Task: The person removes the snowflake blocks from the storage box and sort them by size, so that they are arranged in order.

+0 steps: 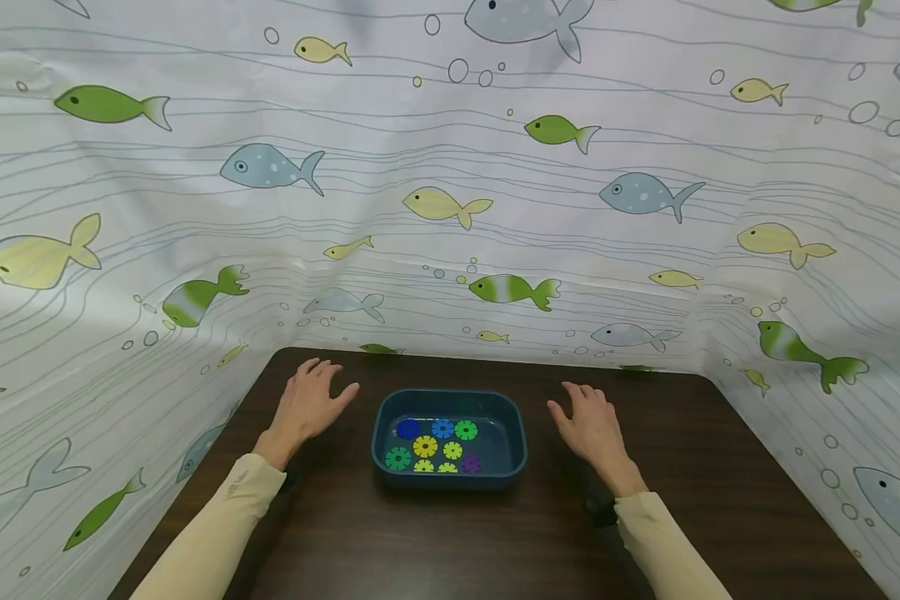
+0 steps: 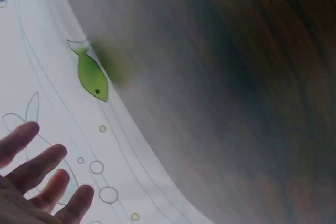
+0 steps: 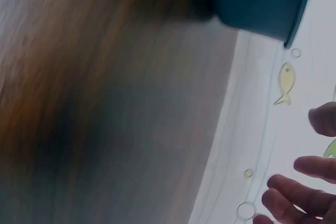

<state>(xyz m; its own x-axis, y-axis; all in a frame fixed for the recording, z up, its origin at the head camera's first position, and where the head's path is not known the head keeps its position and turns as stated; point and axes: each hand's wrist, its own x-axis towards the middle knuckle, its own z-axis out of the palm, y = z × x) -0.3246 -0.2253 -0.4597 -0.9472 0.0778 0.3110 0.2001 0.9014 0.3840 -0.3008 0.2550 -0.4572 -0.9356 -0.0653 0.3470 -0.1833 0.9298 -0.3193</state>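
A dark teal plastic tray [image 1: 450,482] sits on the table between my two hands. Inside it lie several notched, snowflake-shaped plastic discs, among them a yellow disc [image 1: 425,447], a blue disc [image 1: 442,428], a green disc [image 1: 398,458] and a purple disc [image 1: 471,463]. My left hand [image 1: 305,406] is left of the tray, fingers spread and holding nothing. To the tray's right, my right hand [image 1: 591,425] is likewise apart from it, with loose fingers and nothing held. In the right wrist view, the tray's outer wall [image 3: 257,1] shows at the top.
The dark wood-grain table [image 1: 420,542] has its far edge against a white curtain [image 1: 420,233] printed with fish, which also hangs along the left and right sides. A dark band [image 1: 598,507] is on the right wrist.
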